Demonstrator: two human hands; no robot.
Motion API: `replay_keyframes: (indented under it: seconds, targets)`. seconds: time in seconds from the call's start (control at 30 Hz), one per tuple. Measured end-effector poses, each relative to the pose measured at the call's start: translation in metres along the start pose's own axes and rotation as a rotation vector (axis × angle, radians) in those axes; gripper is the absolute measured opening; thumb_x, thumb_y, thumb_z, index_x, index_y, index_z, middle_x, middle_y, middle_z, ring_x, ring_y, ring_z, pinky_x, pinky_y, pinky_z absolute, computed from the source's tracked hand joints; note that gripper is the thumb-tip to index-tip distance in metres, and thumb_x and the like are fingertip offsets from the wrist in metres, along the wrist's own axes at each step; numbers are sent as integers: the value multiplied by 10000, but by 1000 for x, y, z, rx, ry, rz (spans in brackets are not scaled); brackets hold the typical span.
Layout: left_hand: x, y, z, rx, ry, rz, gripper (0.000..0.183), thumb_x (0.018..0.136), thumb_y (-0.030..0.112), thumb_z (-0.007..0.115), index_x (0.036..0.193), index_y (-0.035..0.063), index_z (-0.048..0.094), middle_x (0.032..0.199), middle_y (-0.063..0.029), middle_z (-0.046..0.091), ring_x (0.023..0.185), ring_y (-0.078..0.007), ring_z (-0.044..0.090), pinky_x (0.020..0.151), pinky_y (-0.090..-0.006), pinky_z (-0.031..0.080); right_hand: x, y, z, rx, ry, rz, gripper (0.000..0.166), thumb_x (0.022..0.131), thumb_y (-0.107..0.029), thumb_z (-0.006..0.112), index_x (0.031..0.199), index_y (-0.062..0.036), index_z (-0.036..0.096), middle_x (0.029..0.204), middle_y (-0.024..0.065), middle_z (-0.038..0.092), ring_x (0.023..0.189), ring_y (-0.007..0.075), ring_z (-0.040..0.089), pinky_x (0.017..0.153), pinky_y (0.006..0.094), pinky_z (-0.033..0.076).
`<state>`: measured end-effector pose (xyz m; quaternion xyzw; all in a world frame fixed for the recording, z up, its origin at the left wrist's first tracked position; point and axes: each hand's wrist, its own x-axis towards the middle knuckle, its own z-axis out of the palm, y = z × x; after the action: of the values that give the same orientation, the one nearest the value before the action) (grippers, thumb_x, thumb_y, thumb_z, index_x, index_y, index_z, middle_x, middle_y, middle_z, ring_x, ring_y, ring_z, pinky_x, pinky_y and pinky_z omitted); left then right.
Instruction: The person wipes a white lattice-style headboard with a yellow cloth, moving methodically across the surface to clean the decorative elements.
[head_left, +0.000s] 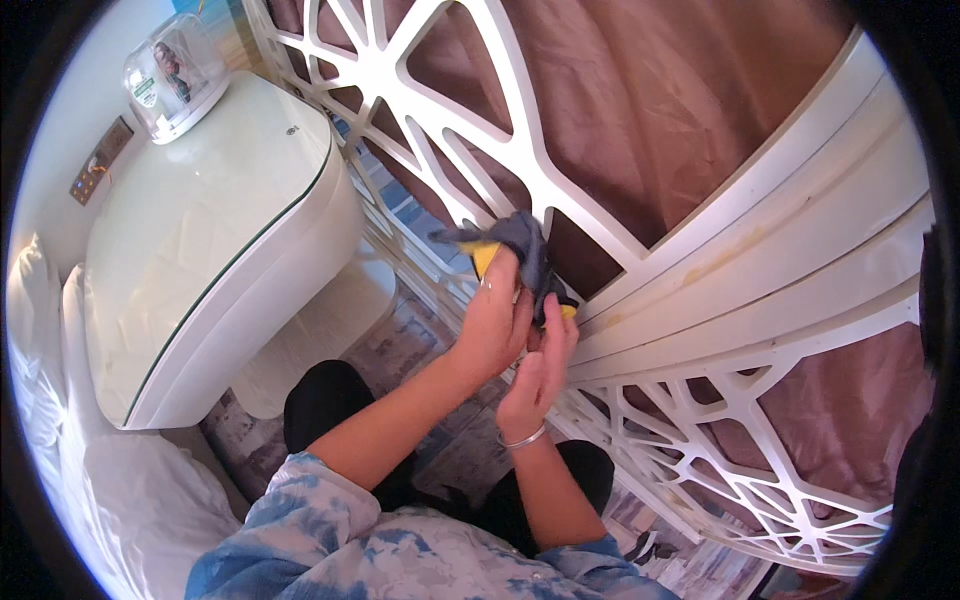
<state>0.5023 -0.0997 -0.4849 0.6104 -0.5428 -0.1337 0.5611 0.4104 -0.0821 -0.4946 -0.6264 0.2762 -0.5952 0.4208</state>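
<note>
My left hand (495, 315) grips a grey and yellow cloth (525, 244), which is bunched above its fingers. On the right, my right hand (541, 367) has its fingers raised against the lower end of the same cloth, by a small yellow part; whether it grips the cloth is hard to tell. Both hands are close together in front of a white lattice panel (529, 154) with curved cut-outs. The cloth's upper part overlaps the panel's lower bars in the view, and its left tip is blurred. Whether it touches the panel cannot be told.
A white glass-topped cabinet (217, 217) with rounded sides stands at left, bearing a clear domed container (176, 79). White bedding (142, 495) lies at lower left. Brownish-pink fabric (645, 97) hangs behind the lattice. A second lattice panel (787, 480) is at lower right, beyond a white frame (720, 277).
</note>
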Motion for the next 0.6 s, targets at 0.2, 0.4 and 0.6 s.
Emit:
replay_keyframes:
  seconds: [0.2,0.4,0.6]
  targets:
    - [37,-5,5,125,-73,612,519,696,183,718,1186,85,579,1178,-149,570,1120,-363,525,1002,-474,378,-2,6,-16,-132,81,-100,708,907,-391,483,1375,121,344,1280,272,387,1196,371,398,1040,440,284]
    - [44,8,-3,437,-102,537,519,664,169,720,1169,99,624,1169,-147,581,1092,-362,536,959,-451,415,6,2,-21,-265,-97,-160,790,901,-485,505,1392,110,338,1237,234,404,1103,341,424,1002,427,318]
    - [-14,7,26,125,-44,230,453,761,113,690,1176,-7,554,1138,-225,563,1059,-406,543,898,-460,443,-2,-6,-30,-313,-18,-199,739,898,-475,491,1341,112,425,1206,230,432,1080,333,438,970,413,347]
